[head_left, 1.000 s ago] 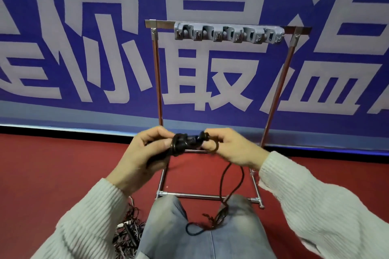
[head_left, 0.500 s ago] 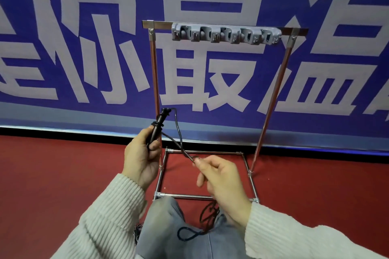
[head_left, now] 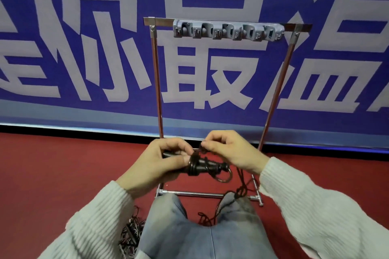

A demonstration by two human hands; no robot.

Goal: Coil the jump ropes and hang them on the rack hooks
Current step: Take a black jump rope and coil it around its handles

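Note:
My left hand (head_left: 160,164) grips the black handles of a jump rope (head_left: 207,167), held level in front of me with several turns of cord wound round them. My right hand (head_left: 229,151) pinches the black cord just above the handles. The rest of the cord (head_left: 240,191) trails down from the handles onto my lap. Ahead stands a metal rack (head_left: 156,82) with a grey strip of hooks (head_left: 228,31) on its top bar; nothing hangs on the hooks.
A tangle of more ropes (head_left: 131,233) lies on the red floor by my left knee. My jeans-clad legs (head_left: 200,235) fill the lower middle. A blue banner wall (head_left: 84,48) stands right behind the rack.
My left hand has swung the handles from upright to level. My right hand came up from below to meet them, bringing the cord round the handles.

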